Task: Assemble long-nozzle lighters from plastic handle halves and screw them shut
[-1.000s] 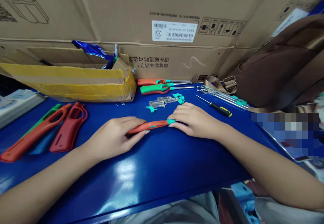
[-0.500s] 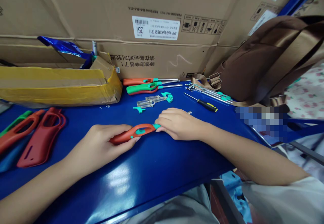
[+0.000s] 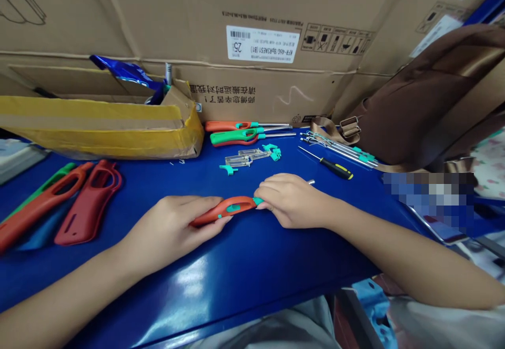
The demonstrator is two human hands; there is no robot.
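An orange lighter body with teal trim lies on the blue table, held between both hands. My left hand is closed round its handle end. My right hand is closed over the teal front end, and a thin metal tip pokes out beyond its knuckles. Small teal and clear parts lie just beyond the hands.
Orange, green and red handle shells lie at the left. A yellow-taped carton stands behind them. Two assembled lighters, metal rods with teal ends and a screwdriver lie at the back. A brown bag is at the right.
The lighter has rolled in my hands so its teal trigger now faces up. Both hands stay on it, and the metal tip shows past my right hand.
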